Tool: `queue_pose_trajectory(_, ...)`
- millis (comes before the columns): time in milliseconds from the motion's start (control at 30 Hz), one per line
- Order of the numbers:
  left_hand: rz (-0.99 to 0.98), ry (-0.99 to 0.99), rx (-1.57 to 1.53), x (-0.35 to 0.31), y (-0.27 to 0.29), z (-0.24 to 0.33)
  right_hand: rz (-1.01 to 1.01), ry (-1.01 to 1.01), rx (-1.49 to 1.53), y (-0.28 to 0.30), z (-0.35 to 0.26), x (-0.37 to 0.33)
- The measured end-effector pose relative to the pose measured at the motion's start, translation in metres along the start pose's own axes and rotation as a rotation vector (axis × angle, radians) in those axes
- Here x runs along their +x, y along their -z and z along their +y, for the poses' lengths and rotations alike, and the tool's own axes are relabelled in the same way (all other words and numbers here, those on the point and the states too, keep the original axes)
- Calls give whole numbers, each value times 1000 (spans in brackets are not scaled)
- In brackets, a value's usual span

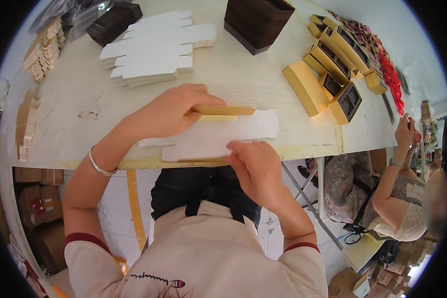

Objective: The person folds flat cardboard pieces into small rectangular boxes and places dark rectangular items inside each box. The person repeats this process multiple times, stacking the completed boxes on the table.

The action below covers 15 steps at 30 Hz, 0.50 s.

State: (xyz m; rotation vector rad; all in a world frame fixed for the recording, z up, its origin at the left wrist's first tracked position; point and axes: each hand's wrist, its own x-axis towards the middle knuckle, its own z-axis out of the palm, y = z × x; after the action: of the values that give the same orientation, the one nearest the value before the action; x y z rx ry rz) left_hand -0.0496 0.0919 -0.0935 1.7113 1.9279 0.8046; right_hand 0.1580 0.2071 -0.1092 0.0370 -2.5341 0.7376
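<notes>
Right hand (259, 169), fingertips blurred

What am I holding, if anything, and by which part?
Your left hand holds the white and gold cardboard box blank by its raised far flap; whether your right hand grips it is unclear.

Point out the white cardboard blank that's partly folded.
The near blank, gripped by the left hand: its far panel is folded up, showing gold. The stacked blanks beyond lie flat.

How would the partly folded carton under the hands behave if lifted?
The partly folded carton is probably light, since its edges look thin. Its raised, straight-edged gold panel suggests fairly stiff faces; the unfolded end flap might swing at its crease.
</notes>
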Motion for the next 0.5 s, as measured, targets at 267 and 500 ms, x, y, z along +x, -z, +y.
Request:
queue_pose_trajectory(267, 35, 1, 3, 1, -2, -9, -81, 183, -181, -13, 4, 5)
queue_pose_trajectory(500, 9, -50, -59, -7, -9, 0, -95, 233, -221, -17, -12, -8)
